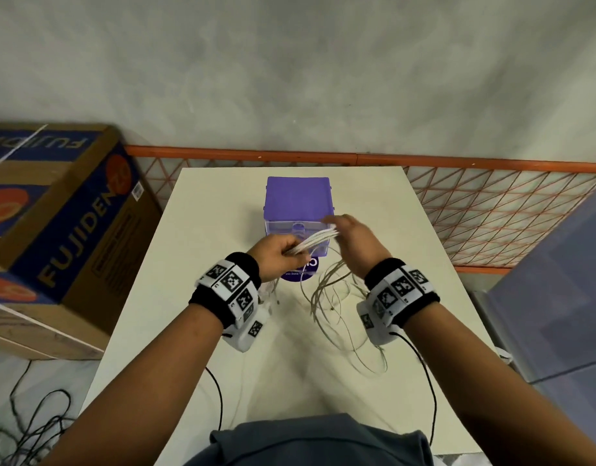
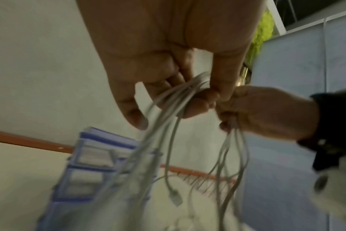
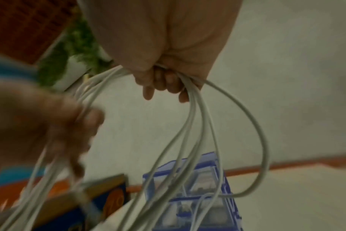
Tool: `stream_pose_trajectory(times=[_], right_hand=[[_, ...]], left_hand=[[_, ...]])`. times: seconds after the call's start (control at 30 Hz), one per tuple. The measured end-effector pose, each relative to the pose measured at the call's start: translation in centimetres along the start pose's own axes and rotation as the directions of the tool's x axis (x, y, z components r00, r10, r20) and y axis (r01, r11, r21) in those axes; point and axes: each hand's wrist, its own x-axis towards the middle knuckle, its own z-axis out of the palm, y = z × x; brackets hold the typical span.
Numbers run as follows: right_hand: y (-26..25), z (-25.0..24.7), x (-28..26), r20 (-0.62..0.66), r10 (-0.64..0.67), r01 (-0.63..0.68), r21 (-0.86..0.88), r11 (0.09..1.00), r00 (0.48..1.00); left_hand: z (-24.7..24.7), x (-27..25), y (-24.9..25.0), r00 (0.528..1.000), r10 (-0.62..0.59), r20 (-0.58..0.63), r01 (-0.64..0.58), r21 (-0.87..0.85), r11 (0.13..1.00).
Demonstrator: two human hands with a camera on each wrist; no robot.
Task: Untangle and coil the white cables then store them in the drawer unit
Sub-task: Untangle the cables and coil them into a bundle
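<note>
A: Your left hand (image 1: 279,254) and right hand (image 1: 348,237) both curl their fingers round the white cables (image 1: 315,239), smooth round cords bunched between them.

B: Loops dangle over the table (image 1: 195,230), before your purple-topped, clear-fronted drawer unit (image 1: 297,196).

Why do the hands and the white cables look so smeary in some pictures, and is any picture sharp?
Head view: mostly sharp, though the white cables between the left hand and right hand smear a little, and the edges bend from the wide lens. Left wrist view: dim, with the drawer unit badly blurred. Right wrist view: dim too, the left hand a soft blur.
</note>
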Motion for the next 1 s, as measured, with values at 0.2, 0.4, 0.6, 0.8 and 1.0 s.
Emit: stream_pose_trajectory(times=[0.2, 0.4, 0.6, 0.8, 1.0], right_hand=[[3.9, -1.3, -0.3, 0.000, 0.235, -0.235, 0.011, 0.972, 0.972], [-0.7, 0.1, -1.9, 0.290, -0.049, 0.185, -0.461, 0.868, 0.956], [-1.2, 1.3, -1.3, 0.370, 0.053, -0.061, 0.010, 0.998, 0.928], [-0.6, 1.2, -1.7, 0.325, 0.026, -0.093, 0.193, 0.977, 0.945], [0.0, 0.6, -1.9, 0.253, 0.191, -0.286, 0.421, 0.861, 0.948]], left_hand=[[-0.2, -1.2, -3.6, 0.979, -0.199, 0.051, 0.199, 0.012, 0.980], [1.3, -1.1, -1.7, 0.995, -0.073, 0.069, 0.050, 0.284, 0.957], [0.7, -0.9, 0.2, 0.995, 0.025, 0.092, -0.022, -0.026, 0.999], [-0.5, -1.6, 1.0, 0.987, -0.001, 0.163, 0.026, -0.148, 0.989], [-1.0, -1.2, -0.5, 0.995, -0.069, -0.075, 0.031, -0.421, 0.906]])
